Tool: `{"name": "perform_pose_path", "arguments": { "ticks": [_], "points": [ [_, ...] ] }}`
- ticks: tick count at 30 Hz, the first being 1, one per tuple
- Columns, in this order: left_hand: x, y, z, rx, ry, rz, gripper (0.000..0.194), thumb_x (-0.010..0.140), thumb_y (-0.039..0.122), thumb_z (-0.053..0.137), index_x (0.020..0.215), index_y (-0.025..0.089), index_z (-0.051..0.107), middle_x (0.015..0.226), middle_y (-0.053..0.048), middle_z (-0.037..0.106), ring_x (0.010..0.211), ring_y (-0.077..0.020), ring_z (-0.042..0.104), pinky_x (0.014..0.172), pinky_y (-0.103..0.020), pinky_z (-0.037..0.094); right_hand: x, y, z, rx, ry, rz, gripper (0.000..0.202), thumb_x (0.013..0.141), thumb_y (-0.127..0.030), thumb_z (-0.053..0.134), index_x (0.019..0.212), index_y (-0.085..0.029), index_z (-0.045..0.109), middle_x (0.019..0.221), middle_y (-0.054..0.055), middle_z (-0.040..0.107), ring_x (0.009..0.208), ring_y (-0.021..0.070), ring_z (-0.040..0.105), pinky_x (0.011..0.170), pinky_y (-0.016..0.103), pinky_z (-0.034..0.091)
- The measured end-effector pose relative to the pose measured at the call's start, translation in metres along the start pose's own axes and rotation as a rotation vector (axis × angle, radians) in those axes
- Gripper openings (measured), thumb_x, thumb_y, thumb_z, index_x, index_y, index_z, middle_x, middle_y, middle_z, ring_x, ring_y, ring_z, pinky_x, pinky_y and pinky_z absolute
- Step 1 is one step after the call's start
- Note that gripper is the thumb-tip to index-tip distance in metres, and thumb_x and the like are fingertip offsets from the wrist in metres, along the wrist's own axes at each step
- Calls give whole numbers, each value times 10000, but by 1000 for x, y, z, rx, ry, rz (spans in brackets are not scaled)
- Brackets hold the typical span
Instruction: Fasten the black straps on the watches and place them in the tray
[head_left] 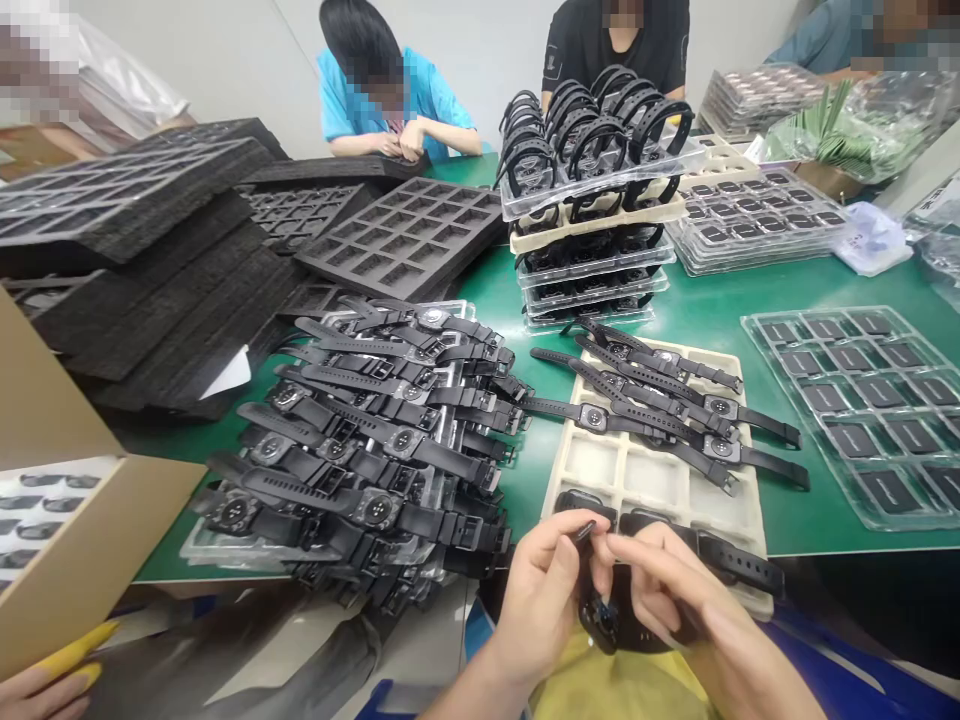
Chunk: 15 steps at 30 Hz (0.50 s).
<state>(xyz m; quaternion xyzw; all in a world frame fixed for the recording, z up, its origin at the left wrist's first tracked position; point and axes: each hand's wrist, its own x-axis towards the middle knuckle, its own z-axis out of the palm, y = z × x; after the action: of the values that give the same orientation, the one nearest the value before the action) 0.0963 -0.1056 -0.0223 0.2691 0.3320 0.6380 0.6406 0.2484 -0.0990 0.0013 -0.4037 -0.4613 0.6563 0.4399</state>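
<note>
Low at the table's front edge, my left hand [544, 590] pinches the dark end of a strap between thumb and forefinger. The strap belongs to a black smartwatch [600, 622] whose case hangs below my fingers. Close beside it, my right hand [671, 590] has bent fingers around the other side of the same watch; part of the grip is hidden. Just beyond both hands lies a beige compartment tray [656, 470], with several black smartwatches [720, 408] laid across its far part and more straps near its front edge.
A big heap of smartwatches [375, 440] on clear trays lies left. Black foam trays [142, 220] are piled behind it. Stacked watch trays [600, 190] rise at the back. A clear tray [862, 400] of dark square pieces sits right. Co-workers sit opposite; a yellow-tipped hand [56, 680] shows lower left.
</note>
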Motion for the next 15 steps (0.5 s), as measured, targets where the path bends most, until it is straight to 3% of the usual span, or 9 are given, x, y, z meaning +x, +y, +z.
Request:
{"name": "perform_pose_path", "arguments": {
  "ticks": [3, 6, 11, 15],
  "points": [
    [-2, -3, -1, -6, 5, -8, 381, 941, 524, 747, 1160, 213, 770, 760, -11, 659, 640, -105, 572, 650, -215, 490, 1, -1, -2, -4, 34, 29, 303, 966, -524, 715, 1131, -284, 802, 850, 42, 639, 784, 205, 645, 719, 297, 567],
    [-7, -5, -3, 70, -16, 21, 408, 917, 528, 772, 1179, 216, 748, 820, -33, 692, 664, -117, 585, 641, -211, 500, 3, 5, -3, 106, 136, 53, 150, 926, -392, 807, 975, -263, 749, 863, 35, 696, 781, 189, 688, 722, 270, 594],
    [-12, 0, -1, 266, -40, 56, 407, 930, 563, 734, 1089, 195, 803, 920, -87, 741, 766, -169, 648, 714, -254, 558, 8, 18, -8, 183, 68, 44, 128, 912, -290, 831, 894, -246, 712, 860, 35, 729, 792, 185, 716, 726, 266, 610],
    [-10, 3, 2, 278, -58, 91, 363, 923, 527, 760, 1070, 202, 827, 929, -97, 756, 849, -203, 684, 791, -285, 568, 10, 19, -7, 242, 75, 71, 145, 902, -277, 845, 891, -252, 702, 859, 18, 722, 786, 165, 699, 712, 236, 586]
  ]
}}
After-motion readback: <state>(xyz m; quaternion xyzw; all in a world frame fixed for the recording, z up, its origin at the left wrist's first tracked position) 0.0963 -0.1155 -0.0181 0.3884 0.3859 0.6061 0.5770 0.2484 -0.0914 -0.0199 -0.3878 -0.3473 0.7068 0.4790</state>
